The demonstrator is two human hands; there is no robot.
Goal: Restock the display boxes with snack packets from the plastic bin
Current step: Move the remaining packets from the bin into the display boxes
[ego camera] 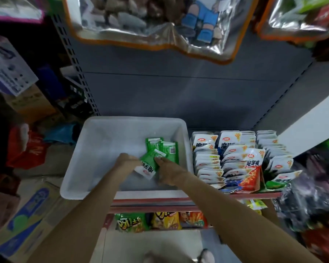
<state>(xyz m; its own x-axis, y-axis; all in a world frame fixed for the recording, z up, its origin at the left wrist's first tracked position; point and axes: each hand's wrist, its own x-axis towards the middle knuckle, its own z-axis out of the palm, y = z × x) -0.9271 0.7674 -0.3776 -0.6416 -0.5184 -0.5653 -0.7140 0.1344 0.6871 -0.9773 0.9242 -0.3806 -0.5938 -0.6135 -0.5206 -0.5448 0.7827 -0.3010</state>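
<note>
Plastic bin (95, 158): sat on the shelf, both hands reaching into it; most of its floor was bare
Green packets (164, 149): a small loose cluster lay just beyond the fingertips, toward the bin's far right corner
Left hand (126, 161): fingers curled round a green-and-white packet (147, 167), gripping it from its left side
Right hand (169, 172): fingers fairly straight, touching the same packet's right edge; whether it pinched the packet could not be told
Display boxes (254, 177): stood right of the hands, just beside the bin, with white packets (207, 162) in dense rows
Progress: judged late, boxes near full and only a handful of green packets left to move
</note>
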